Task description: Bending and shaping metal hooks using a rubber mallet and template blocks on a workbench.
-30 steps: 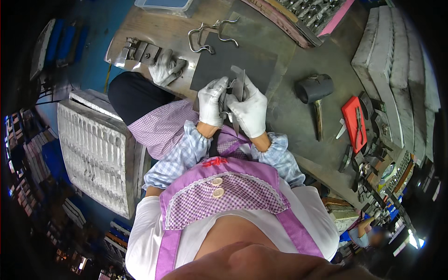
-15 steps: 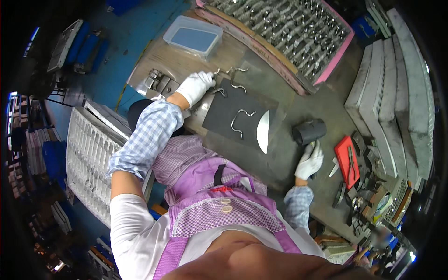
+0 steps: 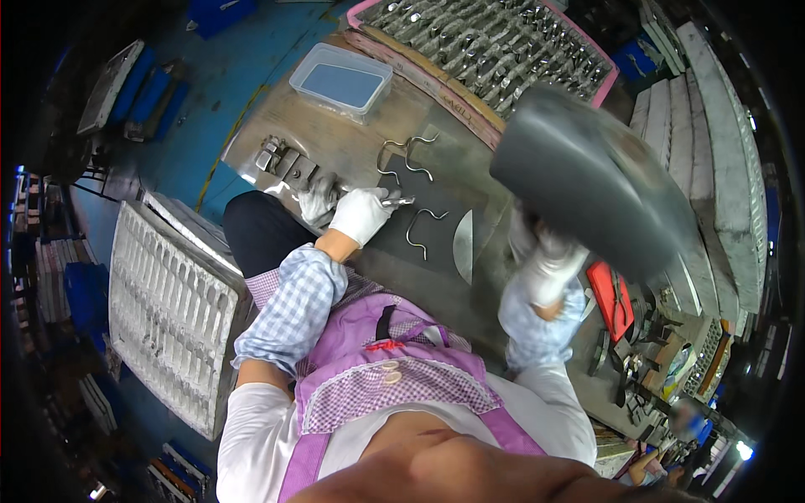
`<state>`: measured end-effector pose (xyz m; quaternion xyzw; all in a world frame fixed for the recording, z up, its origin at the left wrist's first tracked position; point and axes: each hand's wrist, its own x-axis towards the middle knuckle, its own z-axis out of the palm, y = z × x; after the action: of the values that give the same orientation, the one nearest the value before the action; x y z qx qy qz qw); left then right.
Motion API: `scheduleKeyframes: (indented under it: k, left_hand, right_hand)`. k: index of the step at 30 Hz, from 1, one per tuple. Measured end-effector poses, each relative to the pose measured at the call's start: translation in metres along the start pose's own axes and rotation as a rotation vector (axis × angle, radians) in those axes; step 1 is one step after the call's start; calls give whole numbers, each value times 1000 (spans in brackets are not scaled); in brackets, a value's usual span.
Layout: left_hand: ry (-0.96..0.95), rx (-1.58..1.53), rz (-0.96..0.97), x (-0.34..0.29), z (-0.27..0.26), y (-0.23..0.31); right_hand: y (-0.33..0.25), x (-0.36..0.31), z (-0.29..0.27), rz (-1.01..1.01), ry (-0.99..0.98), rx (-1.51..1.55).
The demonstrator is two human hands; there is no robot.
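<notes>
My left hand (image 3: 360, 215), in a white glove, pinches a small curved metal piece (image 3: 401, 201) over a dark flat plate (image 3: 440, 193). A bent metal hook (image 3: 409, 231) lies on that plate to the right of the hand. Two more curved hooks (image 3: 409, 156) lie just beyond. At the plate's right edge is a shiny half-moon shape (image 3: 463, 247). My gloved right hand (image 3: 553, 264) is closed on a black mallet (image 3: 595, 172), raised above the bench and looming large. The mallet's handle is mostly hidden, and the hand is partly blurred.
A clear plastic box (image 3: 342, 80) stands at the bench's far left, with a metal block fixture (image 3: 289, 163) nearer me. Beyond lies a pink-edged tray (image 3: 495, 50) of metal parts. Right are a red tray (image 3: 610, 302) and stacked grey padded slabs (image 3: 721, 151).
My right hand has picked the mallet up off the bench and raised it. The left hand has come nearer and right, bringing a metal piece onto the plate.
</notes>
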<state>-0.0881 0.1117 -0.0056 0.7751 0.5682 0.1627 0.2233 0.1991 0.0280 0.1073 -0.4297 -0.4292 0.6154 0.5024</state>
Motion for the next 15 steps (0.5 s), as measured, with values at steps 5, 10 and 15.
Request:
scheduleKeyframes:
  k: [5, 10, 15]
  left_hand:
    - [-50, 44, 1, -2, -4, -1]
    - [-11, -640, -276, -23, 8, 20]
    - [-357, -1686, -688, -36, 20, 87]
  right_hand:
    - [66, 8, 0, -29, -360, -1568]
    - [20, -65, -86, 23, 609, -1675]
    - [107, -21, 12, 153, 417, -1711]
